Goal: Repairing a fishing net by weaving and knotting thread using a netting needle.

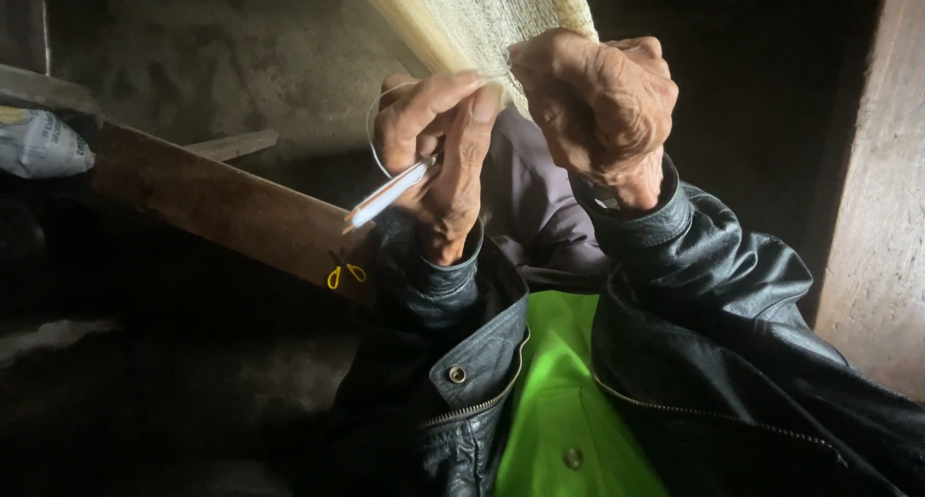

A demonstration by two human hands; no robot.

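The left hand (438, 160) was raised in front of the chest, its fingers closed around a slim white stick-shaped tool (388, 195) that slanted down and to the left out of the palm; thumb and forefinger pinched together near the top. A thin pale thread (373, 131) looped out from those fingertips and curved round the back of the hand. The right hand (599, 112) was just beside it, clenched into a loose fist, its fingertips pressed against the lower edge of a sheet of cream-coloured woven mesh (477, 15) that hung down from above (whether it pinched the thread itself could not be told). Both wrists came out of the sleeves of a black leather jacket (713, 295), open over a bright green garment (564, 381). Behind the left hand a long brown wooden beam (222, 203) ran diagonally, and a small pair of yellow-handled scissors (344, 269) lay against it, well below the hands. A grey sack (39, 143) sat at the far left edge.
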